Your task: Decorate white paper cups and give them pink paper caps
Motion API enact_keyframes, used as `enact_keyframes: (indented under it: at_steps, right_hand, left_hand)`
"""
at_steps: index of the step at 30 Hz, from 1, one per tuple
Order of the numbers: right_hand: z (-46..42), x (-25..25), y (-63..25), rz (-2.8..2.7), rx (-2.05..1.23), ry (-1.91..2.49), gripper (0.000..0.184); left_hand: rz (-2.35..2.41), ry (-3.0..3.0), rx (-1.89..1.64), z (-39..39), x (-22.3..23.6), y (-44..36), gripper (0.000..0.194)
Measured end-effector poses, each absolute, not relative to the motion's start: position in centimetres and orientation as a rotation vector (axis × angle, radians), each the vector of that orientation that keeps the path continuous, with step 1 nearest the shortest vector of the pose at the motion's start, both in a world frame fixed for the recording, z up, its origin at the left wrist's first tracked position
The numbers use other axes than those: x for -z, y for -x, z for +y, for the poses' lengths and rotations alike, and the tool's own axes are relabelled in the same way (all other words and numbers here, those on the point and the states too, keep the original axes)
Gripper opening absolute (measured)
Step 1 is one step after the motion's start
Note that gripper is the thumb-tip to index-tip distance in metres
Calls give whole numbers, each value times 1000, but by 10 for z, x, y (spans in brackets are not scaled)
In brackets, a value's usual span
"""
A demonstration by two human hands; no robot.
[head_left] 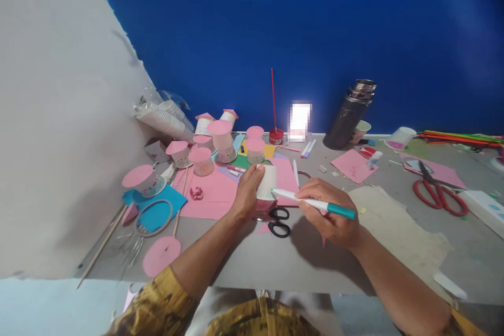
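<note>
My left hand (249, 191) is closed around a white paper cup (266, 181) in front of me. A pink bottom edge shows under the cup. Between the fingers of my right hand (331, 210) is a white marker (311, 201) with a teal end. Its tip meets the cup's side, where faint greenish marks show. Just below the cup lie scissors with black handles (279, 222), their blades partly hidden. Pink paper (214, 194) spreads beneath and behind my left hand.
Several cups with pink paper tops (220, 139) stand at the back left, near stacked paper cups (163, 121). A dark flask (348, 115) leans at the back. Red-handled scissors (439, 197) lie at the right. A blue sheet (173, 199) and thin sticks (102, 247) occupy the left.
</note>
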State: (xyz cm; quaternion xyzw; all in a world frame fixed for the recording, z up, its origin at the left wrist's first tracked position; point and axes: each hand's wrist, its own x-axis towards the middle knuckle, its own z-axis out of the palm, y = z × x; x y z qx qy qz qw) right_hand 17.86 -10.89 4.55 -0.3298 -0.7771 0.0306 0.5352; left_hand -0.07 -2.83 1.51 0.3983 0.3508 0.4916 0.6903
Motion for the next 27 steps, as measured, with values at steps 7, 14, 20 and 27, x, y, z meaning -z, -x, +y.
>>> enact_keyframes:
  at_steps: [7,14,20,27]
  right_hand:
    - [-108,-45,-177,-1878,-100,791,16]
    - [-108,-41,-175,-1886,-134,790,15]
    - [-108,-41,-179,-1871,-130,811,14]
    - [-107,-42,-178,-1827,-117,830,13]
  left_hand:
    - [840,-1014,-1150,-26,-13,-1,38]
    - [830,-973,-1167,-30,-18,0,39]
    - [825,-977,-1148,-27,-15,-1,38]
    - [860,-1019,-1134,-28,-15,-1,40]
